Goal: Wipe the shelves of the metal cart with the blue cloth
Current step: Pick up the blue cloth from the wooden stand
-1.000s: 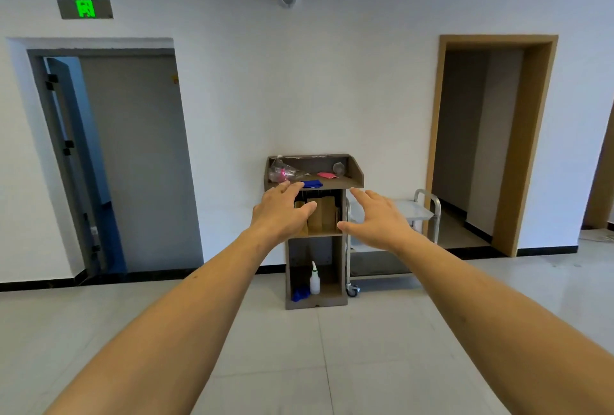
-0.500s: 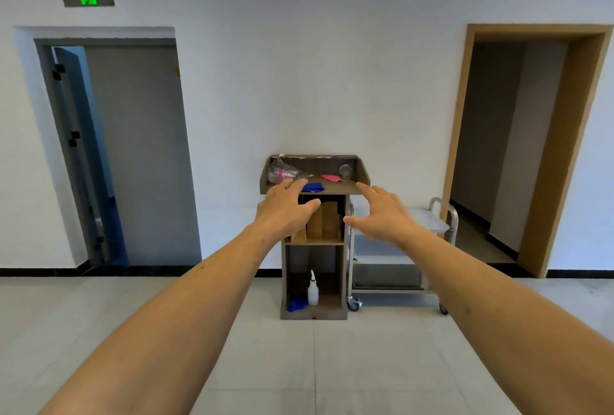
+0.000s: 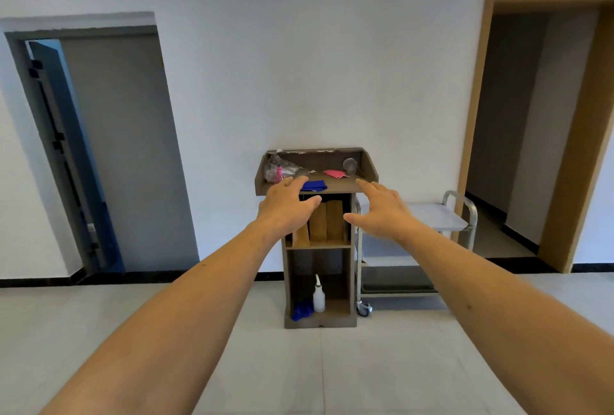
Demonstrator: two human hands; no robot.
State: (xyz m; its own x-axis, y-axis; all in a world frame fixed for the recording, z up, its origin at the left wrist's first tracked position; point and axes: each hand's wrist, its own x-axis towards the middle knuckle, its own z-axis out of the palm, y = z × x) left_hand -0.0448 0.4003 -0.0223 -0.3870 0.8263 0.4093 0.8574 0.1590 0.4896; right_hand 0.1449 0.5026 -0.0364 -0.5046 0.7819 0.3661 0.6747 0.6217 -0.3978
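Blue cloth (image 3: 313,186) lies on stand beyond both empty hands (image 3: 332,211).

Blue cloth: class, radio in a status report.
Left hand and right hand open, empty. Blue cloth on lectern top. Metal cart beside, untouched.

— What stood on the tiled floor (image 3: 99,331)?
— A brown stand (image 3: 319,323) and, just beside it, the metal cart (image 3: 461,215).
— And the stand's sloped top?
— It carried a blue cloth (image 3: 314,186) and a pink cloth (image 3: 335,174).
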